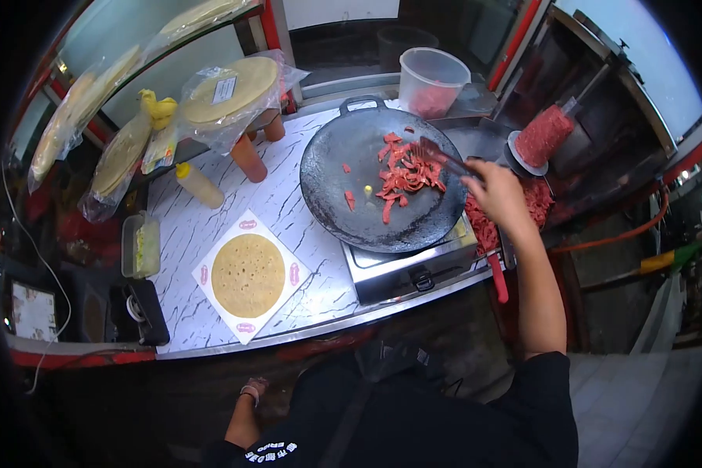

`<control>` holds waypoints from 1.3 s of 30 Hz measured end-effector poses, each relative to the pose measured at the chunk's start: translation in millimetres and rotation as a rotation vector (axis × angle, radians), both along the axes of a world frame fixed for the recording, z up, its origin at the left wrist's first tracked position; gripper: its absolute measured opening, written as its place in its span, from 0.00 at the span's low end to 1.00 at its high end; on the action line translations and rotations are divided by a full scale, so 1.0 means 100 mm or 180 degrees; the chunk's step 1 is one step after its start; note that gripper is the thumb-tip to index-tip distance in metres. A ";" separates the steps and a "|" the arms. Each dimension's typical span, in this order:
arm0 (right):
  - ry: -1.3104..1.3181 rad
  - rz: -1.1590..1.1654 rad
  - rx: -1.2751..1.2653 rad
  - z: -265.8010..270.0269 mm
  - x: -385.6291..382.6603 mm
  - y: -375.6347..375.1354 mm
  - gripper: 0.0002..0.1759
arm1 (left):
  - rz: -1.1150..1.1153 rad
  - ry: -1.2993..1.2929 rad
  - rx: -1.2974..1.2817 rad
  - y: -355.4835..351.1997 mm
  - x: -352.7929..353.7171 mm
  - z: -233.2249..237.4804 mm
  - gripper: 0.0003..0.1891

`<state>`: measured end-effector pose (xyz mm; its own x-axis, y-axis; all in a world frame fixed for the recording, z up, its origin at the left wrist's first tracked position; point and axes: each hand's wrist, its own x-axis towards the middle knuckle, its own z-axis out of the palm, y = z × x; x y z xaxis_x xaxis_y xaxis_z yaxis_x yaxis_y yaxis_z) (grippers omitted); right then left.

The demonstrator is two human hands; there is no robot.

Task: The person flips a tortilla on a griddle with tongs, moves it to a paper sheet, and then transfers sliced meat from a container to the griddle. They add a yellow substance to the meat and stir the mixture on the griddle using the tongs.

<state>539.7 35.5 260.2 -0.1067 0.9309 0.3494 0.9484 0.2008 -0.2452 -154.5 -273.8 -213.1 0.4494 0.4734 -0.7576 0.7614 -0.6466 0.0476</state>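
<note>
My right hand (493, 191) is closed round the handle of a dark utensil with a slotted head, apparently a slotted spatula (443, 154). Its head touches red meat strips (409, 173) in the wide black pan (339, 168). A few loose strips and a small yellowish piece lie apart on the pan's surface. The pan sits on a silver stove (409, 274). Low in the view, away from the counter top, hangs my left hand (253, 388), with a dark band at the wrist; its fingers are too small and dark to make out.
A flatbread (248, 275) lies on printed paper (246, 329) left of the stove. Behind it are a yellow-capped bottle (200, 186), orange bottles (248, 159) and bagged flatbreads (232, 90). On the right stand a meat spit (544, 136), more cut meat (532, 201) and a red-handled knife (498, 279).
</note>
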 end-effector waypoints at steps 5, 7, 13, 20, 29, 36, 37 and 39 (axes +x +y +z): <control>0.0429 0.0048 -0.0059 0.22 -0.60 -0.62 0.19 | 0.0642 0.0001 -0.0083 0.14 -0.45 -0.08 0.19; 0.0656 0.0152 -0.0292 0.09 -0.91 -0.79 0.19 | 0.0586 -0.0176 -0.0067 0.26 -0.48 0.14 0.18; 0.0540 -0.0401 0.0280 -0.13 -0.73 -0.71 0.16 | 0.2538 -0.0325 -0.0267 0.61 -0.96 -0.43 0.21; 0.0414 -0.0369 0.0167 -0.31 -1.01 -0.90 0.19 | 0.2446 -0.0657 -0.0270 0.49 -1.06 -0.25 0.26; 0.0198 -0.0419 0.0013 -0.13 -1.06 -0.46 0.17 | 0.3780 -0.0202 -0.1070 0.31 -1.41 -0.34 0.28; 0.0039 -0.0713 -0.0051 -0.04 -0.91 -0.43 0.18 | 0.1041 -0.0044 -0.0366 0.35 -1.19 -0.22 0.24; 0.0326 -0.0649 0.0012 0.03 -0.91 -0.54 0.19 | 0.1005 -0.0028 -0.0358 0.31 -1.17 -0.27 0.23; 0.1014 -0.1111 -0.0149 0.20 -0.92 -0.78 0.19 | 0.1210 0.0037 -0.0391 0.24 -1.09 -0.36 0.23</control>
